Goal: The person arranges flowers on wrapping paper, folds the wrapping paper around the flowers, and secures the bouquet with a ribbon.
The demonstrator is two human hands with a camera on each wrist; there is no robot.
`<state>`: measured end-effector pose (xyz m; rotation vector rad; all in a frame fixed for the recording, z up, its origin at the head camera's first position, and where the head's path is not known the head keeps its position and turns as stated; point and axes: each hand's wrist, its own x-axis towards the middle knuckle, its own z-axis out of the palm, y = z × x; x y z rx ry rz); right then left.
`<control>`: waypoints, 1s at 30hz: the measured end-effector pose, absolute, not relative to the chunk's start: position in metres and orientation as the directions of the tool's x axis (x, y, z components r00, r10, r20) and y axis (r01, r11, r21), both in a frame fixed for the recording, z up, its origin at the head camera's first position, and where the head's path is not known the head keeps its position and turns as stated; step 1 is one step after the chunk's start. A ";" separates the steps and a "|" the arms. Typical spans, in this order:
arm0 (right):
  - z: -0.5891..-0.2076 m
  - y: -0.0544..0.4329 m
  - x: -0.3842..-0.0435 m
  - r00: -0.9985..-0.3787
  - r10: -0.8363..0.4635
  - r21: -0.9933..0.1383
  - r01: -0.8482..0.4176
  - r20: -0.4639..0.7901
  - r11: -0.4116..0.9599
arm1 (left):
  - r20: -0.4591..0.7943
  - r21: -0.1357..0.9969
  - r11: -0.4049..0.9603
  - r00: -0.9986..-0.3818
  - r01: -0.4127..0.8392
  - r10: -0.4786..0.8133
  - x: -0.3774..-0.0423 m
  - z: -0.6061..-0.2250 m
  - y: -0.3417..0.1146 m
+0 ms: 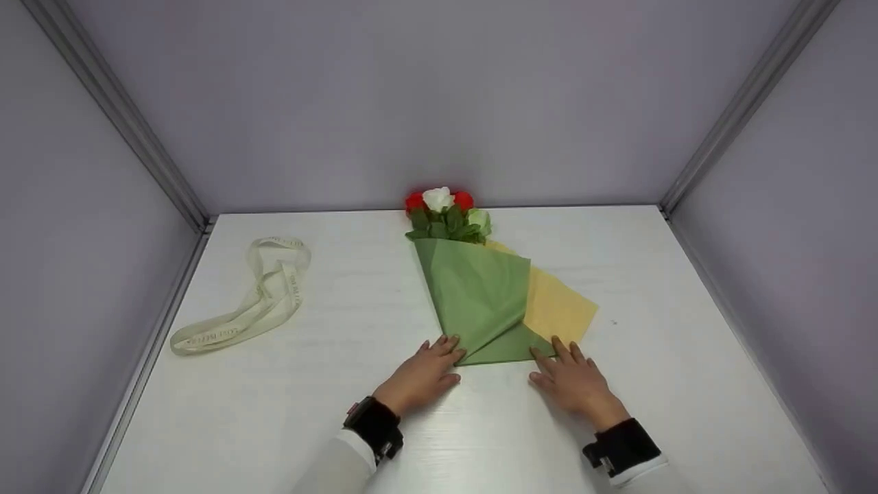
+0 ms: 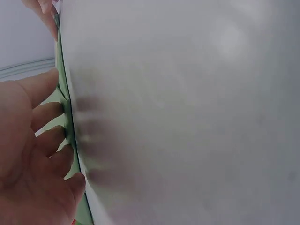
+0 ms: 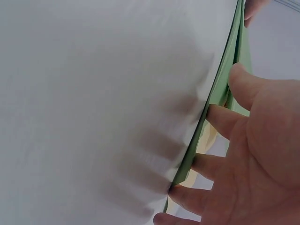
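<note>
A bouquet of red, white and pale green flowers point(image 1: 439, 200) with dark leaves lies on the table, its stems hidden under green wrapping paper point(image 1: 480, 288). Yellow paper point(image 1: 557, 307) shows from beneath the green on the right. The green paper is folded across, with its lower edge toward me. At the lower left corner of that edge, my left hand point(image 1: 424, 374) rests with fingers extended on the paper. My right hand point(image 1: 575, 381) has its fingertips on the lower right corner, where green meets yellow. In both wrist views the fingers are spread along the paper's edge.
A loosely looped cream ribbon point(image 1: 264, 302) with printed lettering lies on the left of the white table point(image 1: 357, 274). Grey walls point(image 1: 439, 103) enclose the back and both sides, and the flower heads lie close to the back wall.
</note>
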<state>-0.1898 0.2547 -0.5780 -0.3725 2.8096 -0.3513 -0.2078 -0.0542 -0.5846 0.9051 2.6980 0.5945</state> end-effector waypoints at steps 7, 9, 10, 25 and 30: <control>-0.578 0.254 -0.190 -0.924 -0.282 -0.271 -0.212 -0.256 0.939 | -0.080 0.375 0.725 -0.759 0.578 0.646 -0.211 -0.588 -0.052; -0.577 0.254 -0.191 -0.923 -0.283 -0.271 -0.211 -0.261 0.939 | -0.078 0.373 0.716 -0.749 0.590 0.658 -0.211 -0.587 -0.052; -0.577 0.253 -0.191 -0.923 -0.280 -0.269 -0.208 -0.265 0.940 | -0.076 0.371 0.711 -0.744 0.597 0.664 -0.211 -0.587 -0.052; -0.574 0.252 -0.190 -0.925 -0.281 -0.270 -0.210 -0.257 0.940 | -0.073 0.323 0.713 -0.735 0.623 0.675 -0.204 -0.585 -0.047; -0.575 0.253 -0.190 -0.923 -0.278 -0.272 -0.204 -0.267 0.940 | -0.067 0.274 0.717 -0.731 0.641 0.679 -0.204 -0.585 -0.042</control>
